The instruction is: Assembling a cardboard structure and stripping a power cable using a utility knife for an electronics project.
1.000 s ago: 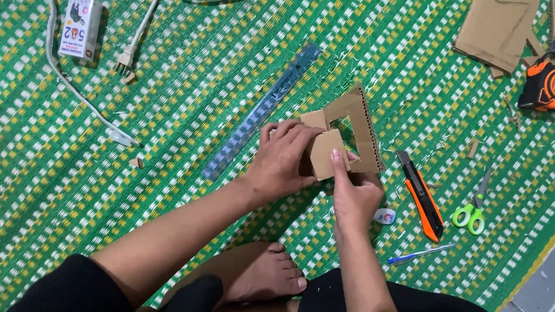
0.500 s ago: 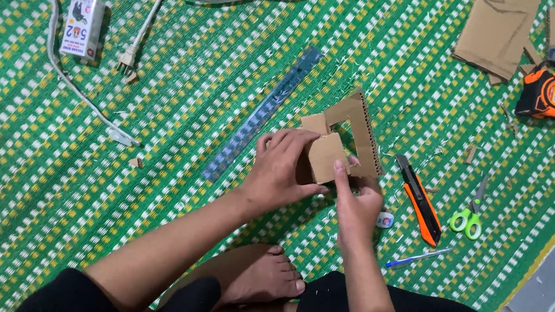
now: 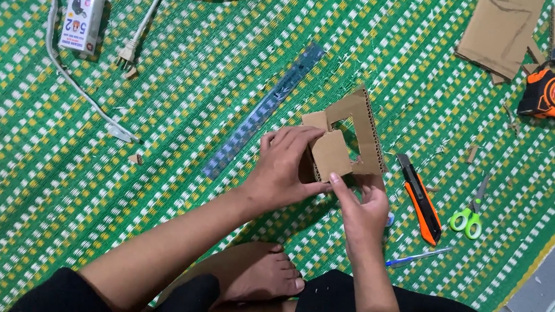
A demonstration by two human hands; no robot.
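Little has shifted since a second ago: both hands stay closed on the same cardboard piece, with only the right fingertips creeping a touch along its lower edge, so the work reads as a steady press-and-hold and not a new step. The left hand's [image 3: 286, 166] fingers wrap narrow over the small cardboard flap [image 3: 331, 154] from its 9 o'clock side, while the right hand's [image 3: 362, 207] fingers pinch the flap's bottom corner from 6 o'clock. That flap sits against the cardboard frame [image 3: 364, 133], an L-shaped corrugated piece with a square window cut in it, lying on the green woven mat [image 3: 183, 104] at mid-picture. Outward from the hands, a clear blue ruler [image 3: 264, 109] runs off at 10 o'clock, an orange utility knife [image 3: 420, 198] lies just beside at 3 o'clock, green-handled scissors [image 3: 472, 212] and a blue pen [image 3: 417, 257] lie farther right, an orange tape measure [image 3: 549, 90] and cardboard offcuts [image 3: 501, 31] sit at 1 o'clock, and a white power cord [image 3: 132, 41] and small box [image 3: 82, 18] at 10 o'clock.
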